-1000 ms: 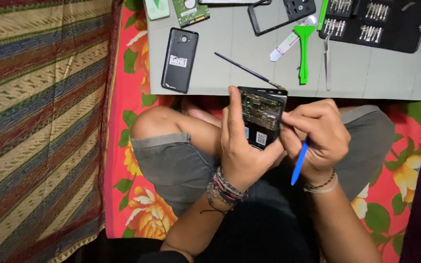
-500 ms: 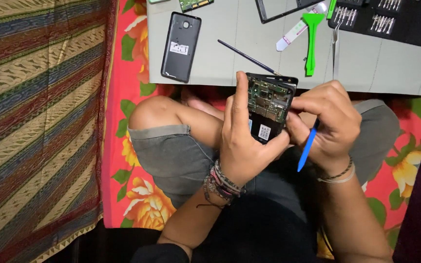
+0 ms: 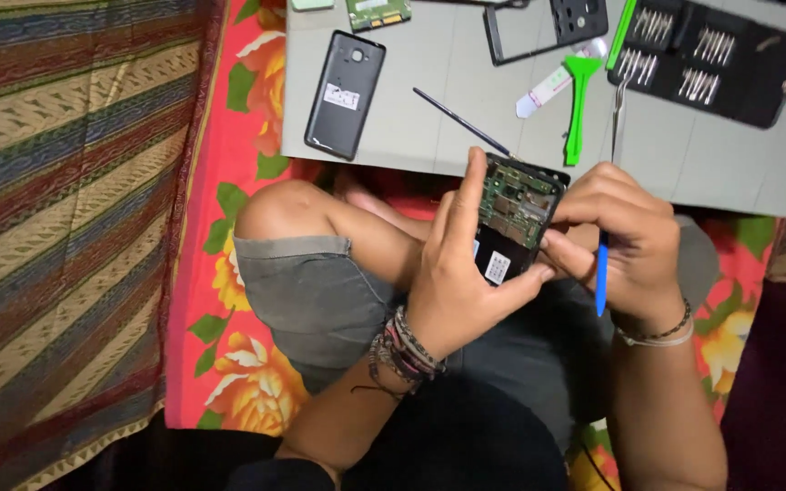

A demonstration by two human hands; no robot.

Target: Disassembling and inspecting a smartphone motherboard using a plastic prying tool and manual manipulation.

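grey low table [image 3: 429,136], striped cloth [image 3: 56,227], floral sheet [image 3: 229,364]

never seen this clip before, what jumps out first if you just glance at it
At centre, the left hand grips an opened black smartphone with its green circuit board exposed, while the right hand works at its edge holding a slim blue plastic pry tool. Above, on the pale grey table, lie a dark grey phone back cover at left and a bright green plastic tool near the middle.

opened phone [image 3: 513,216]; circuit board exposed; tilted above lap | blue pry tool [image 3: 601,277]; upright
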